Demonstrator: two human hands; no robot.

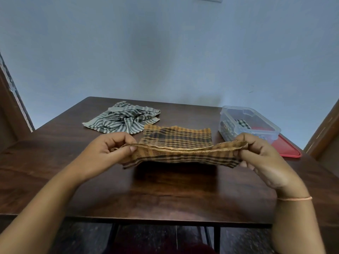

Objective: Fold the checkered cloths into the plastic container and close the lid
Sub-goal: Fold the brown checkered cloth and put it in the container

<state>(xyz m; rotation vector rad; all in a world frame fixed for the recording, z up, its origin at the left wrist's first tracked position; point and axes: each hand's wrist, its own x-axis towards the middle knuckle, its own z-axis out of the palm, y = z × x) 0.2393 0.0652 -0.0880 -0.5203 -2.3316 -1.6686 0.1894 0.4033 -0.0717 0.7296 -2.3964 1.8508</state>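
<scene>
Orange cloth (176, 142) held folded above the table (165, 189), mid-front, its far half draped toward the tabletop. Left hand (110, 149) pinches the left end of the doubled edge between thumb and fingers; right hand (260, 154) pinches the right end the same way. Grey cloth (122, 119) lies crumpled at far left. Clear container (247, 123) sits open at far right, a dark checkered cloth (243, 123) inside. Red lid (288, 149) lies flat, touching it. Thin bangle (295, 198) on right wrist.
</scene>
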